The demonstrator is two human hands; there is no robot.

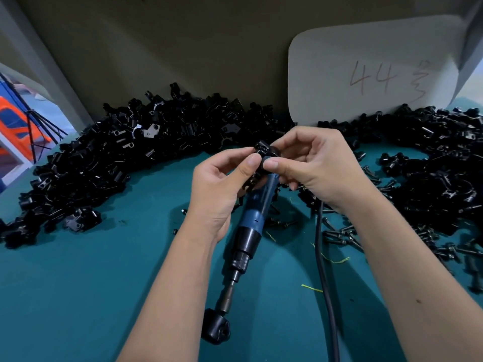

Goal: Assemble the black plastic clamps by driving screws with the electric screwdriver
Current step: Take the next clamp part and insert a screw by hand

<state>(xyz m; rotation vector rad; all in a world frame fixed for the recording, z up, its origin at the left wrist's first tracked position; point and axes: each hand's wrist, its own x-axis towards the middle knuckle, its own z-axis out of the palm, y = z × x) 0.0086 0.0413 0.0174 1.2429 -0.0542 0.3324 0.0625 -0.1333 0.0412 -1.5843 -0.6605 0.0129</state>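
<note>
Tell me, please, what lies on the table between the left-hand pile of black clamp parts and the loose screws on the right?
In the head view, the electric screwdriver and its black cable lie there on the green table.

The left hand (222, 184) and right hand (311, 163) are hiding most of the clamp (264, 152); the electric screwdriver (251, 231) is disappearing beneath them.
</note>
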